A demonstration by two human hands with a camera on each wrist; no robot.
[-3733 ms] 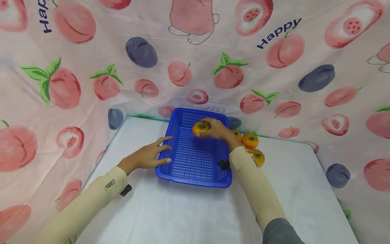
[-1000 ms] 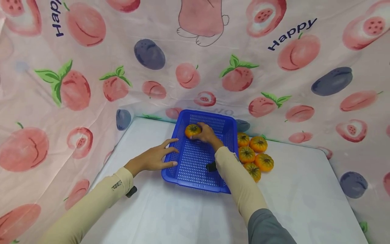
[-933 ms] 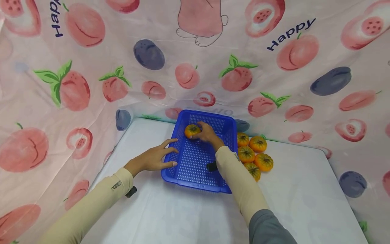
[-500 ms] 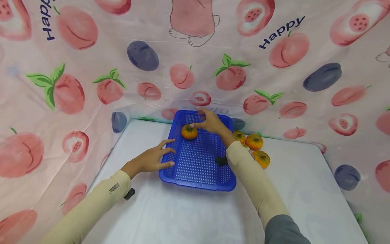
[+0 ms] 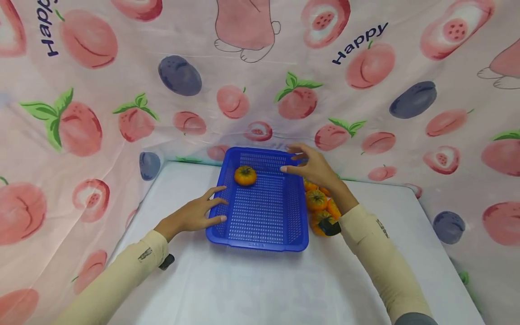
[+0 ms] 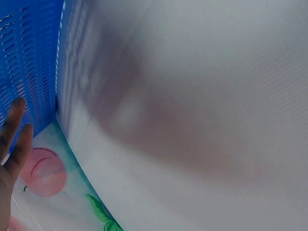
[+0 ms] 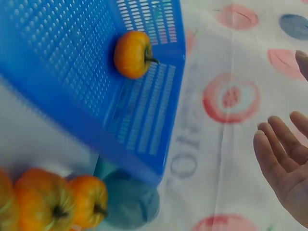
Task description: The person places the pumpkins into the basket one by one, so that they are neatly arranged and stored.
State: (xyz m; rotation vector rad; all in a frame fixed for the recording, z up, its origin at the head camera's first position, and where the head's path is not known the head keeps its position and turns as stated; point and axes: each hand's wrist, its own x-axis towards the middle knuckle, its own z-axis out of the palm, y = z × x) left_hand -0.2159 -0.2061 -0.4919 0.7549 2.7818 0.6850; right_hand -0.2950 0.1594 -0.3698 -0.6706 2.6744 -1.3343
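Observation:
A small orange pumpkin [image 5: 245, 176] with a dark stem sits in the far left corner of the blue plastic basket [image 5: 257, 246]. My left hand [image 5: 195, 213] rests at the basket's left rim, fingers spread over the edge. Its fingers [image 6: 17, 122] also show beside the blue wall in the left wrist view. Above the basket's far right rim hovers my right hand [image 5: 313, 169], fingers loosely bent and holding nothing. In the right wrist view the right hand [image 7: 286, 163] is apart from the basket and the pumpkin [image 7: 132, 54].
Several more orange pumpkins [image 5: 316, 200] cluster on the white table [image 5: 252, 289] against the basket's right side, partly hidden by the right forearm. A fruit-printed cloth [image 5: 260, 99] hangs behind and at both sides. Each wrist carries a small black camera [image 5: 330, 227].
My right hand carried the pumpkin to the basket's far left corner and let it go. It then rose and moved right, over the right rim. The left hand stayed at the left rim.

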